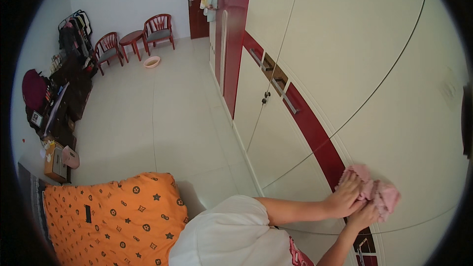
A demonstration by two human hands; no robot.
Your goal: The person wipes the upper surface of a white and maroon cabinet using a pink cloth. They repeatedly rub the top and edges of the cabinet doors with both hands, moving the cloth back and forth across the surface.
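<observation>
A crumpled pink cloth (386,198) is pressed against the cream wardrobe door (394,133), beside the dark red band (320,152) that runs across it. My left hand (345,198) lies over the cloth's near part, its fingers bent onto the fabric. Just below, touching it, my right hand (363,216) grips the cloth's lower side, with some fingertips hidden in the folds. Both bare forearms reach out from a white top (221,231).
Metal handles (291,102) stick out from the wardrobe's band, and keys (266,97) hang at a door. An orange patterned bed cover (118,212) lies at the left. Farther off are two wooden chairs (158,34), a round table (132,38) and a basin (152,62) on the floor.
</observation>
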